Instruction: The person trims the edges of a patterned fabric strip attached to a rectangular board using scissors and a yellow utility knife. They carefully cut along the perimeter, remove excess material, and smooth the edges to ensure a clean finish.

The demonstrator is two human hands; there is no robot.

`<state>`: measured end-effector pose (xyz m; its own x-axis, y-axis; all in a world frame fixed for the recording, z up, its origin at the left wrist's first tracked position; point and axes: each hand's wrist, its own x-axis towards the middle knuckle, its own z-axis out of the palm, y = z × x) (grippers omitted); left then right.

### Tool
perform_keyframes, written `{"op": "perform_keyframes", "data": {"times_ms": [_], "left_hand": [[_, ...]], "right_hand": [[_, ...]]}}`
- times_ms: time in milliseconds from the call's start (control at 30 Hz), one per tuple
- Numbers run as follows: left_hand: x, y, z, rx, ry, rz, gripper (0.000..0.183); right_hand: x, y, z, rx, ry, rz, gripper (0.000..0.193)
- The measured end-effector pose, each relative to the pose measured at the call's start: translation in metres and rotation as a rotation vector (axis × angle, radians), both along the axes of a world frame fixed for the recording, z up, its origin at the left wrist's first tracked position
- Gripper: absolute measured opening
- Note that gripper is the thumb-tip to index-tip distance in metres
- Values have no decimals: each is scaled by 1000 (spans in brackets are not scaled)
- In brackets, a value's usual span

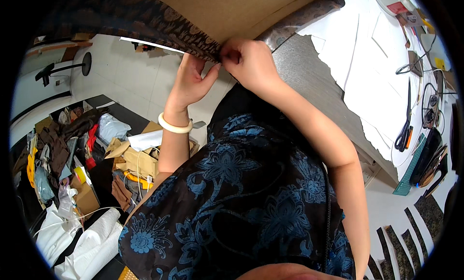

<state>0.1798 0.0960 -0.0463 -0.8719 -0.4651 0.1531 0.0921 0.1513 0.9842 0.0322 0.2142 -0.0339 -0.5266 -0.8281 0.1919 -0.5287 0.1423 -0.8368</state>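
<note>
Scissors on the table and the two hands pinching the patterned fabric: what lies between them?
White paper sheets on the grey tabletop, in the head view.

Your grey worktable carries white paper pattern sheets. Just right of those sheets lie black-handled scissors; below the scissors sits a green cutting mat, with dark patterned fabric strips further below.

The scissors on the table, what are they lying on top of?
The scissors lie on white paper sheets spread over the table. Whatever is beneath the paper there is covered.
</note>
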Motion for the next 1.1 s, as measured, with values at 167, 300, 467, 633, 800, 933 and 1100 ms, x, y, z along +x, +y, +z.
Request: {"op": "perform_keyframes", "data": {"times_ms": [167, 300, 467, 633, 800, 933, 1100], "left_hand": [[0, -1, -3, -25, 25, -4, 63], [2, -3, -9, -72, 5, -6, 65], [0, 4, -12, -143, -68, 27, 69], [-2, 6, -18, -187, -97, 69, 56], [-3, 9, -21, -161, -9, 112, 47], [-6, 12, -16, -135, -7, 132, 48], [-6, 10, -15, -205, -17, 106, 51]], "right_hand": [[2, 3, -7, -131, 151, 20, 10], [-6, 3, -9, -95, 64, 105, 14], [-16, 1, -1, -82, 10, 157, 22], [-16, 3, -2, -101, 38, 119, 22], [-16, -1, -13, -161, -32, 94, 24], [-14, -3, -13, -162, -60, 63, 24], [-4, -6, -14, -168, -82, -7, 23]]}}
